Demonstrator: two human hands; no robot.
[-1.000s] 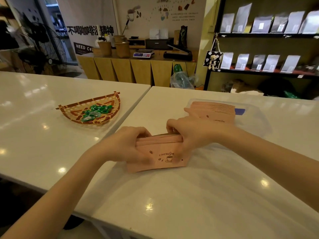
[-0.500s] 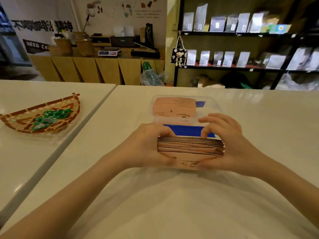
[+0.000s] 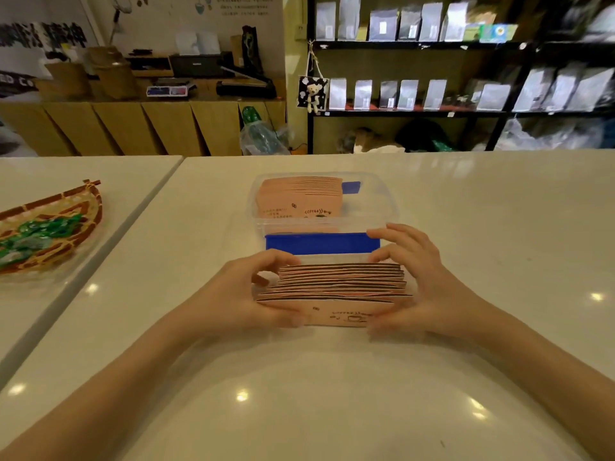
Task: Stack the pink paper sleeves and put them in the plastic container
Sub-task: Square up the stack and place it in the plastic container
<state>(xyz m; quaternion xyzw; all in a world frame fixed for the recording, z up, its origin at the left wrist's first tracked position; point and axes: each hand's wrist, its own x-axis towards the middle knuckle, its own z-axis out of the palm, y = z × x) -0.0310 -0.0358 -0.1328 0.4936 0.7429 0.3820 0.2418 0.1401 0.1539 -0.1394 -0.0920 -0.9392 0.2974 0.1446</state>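
While both hands grip it, the sleeve stack stands on edge.

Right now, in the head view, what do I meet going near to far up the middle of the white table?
Bare table → stack of pink sleeves held on edge between left hand and right hand → blue strip → clear plastic container with more pink sleeves inside.
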